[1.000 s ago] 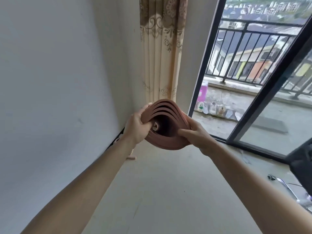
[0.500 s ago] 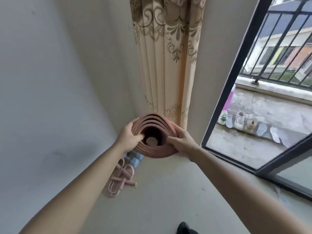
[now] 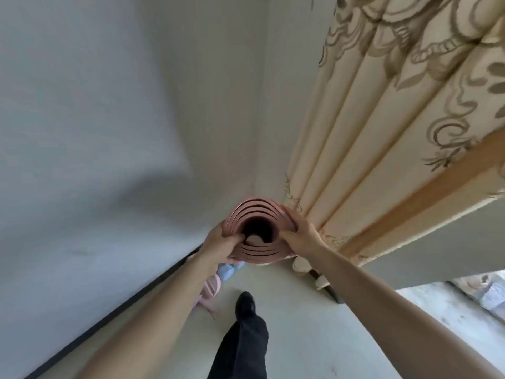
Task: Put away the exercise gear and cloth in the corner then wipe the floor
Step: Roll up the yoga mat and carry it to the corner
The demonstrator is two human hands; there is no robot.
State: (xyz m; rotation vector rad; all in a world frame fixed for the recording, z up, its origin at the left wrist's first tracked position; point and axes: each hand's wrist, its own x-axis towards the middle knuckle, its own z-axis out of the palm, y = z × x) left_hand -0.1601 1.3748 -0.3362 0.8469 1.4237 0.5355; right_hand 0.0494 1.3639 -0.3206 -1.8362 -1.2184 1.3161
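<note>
A rolled pink exercise mat (image 3: 257,214) stands on end in the room's corner, seen from above so its spiral end faces me. My left hand (image 3: 221,246) grips its left rim, fingers hooked into the roll. My right hand (image 3: 302,236) grips the right rim beside the curtain. On the floor under my left forearm lie a pink skipping rope (image 3: 211,287) and light blue dumbbells (image 3: 228,270), partly hidden.
A patterned beige curtain (image 3: 382,138) hangs close on the right, touching the mat. White walls meet at the corner, with a dark skirting board (image 3: 109,317) along the left wall. My dark-trousered leg and shoe (image 3: 246,305) stand on the pale floor (image 3: 314,337). A window threshold shows at lower right.
I have stepped closer to the corner and the view has tilted down. The mat, held in both hands throughout, has moved lower into the corner against the curtain.
</note>
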